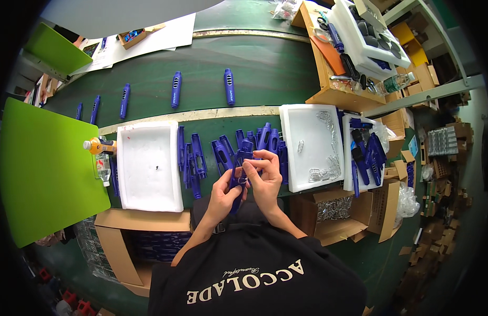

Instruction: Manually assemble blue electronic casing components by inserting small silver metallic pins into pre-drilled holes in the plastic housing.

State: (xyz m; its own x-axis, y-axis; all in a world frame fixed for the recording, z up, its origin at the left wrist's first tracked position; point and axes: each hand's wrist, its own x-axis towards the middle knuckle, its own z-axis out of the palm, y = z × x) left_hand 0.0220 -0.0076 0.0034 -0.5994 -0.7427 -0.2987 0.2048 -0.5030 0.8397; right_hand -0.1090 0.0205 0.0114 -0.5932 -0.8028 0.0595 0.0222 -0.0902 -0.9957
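Note:
Close in front of my body, my left hand (222,196) grips a long blue plastic casing (236,204), its fingers wrapped round the lower part. My right hand (266,180) closes on the same casing higher up, thumb and fingers pinched at its side. A small shiny metal piece, perhaps a wire clip, shows between the two hands; its exact shape is partly hidden. Just beyond my hands lies a cluster of similar blue casings (264,138) with slots. To the left, more slotted casings (198,152) lie in a loose pile.
A white foam tray (150,203) with a dark speck stands left; another foam tray (289,121) at right holds bent wire pieces (325,171). Farther right, a foam tray holds dark blue parts (373,152). Blue tubes (176,89) stand apart on the green belt (202,58). Bottles (104,146) sit left.

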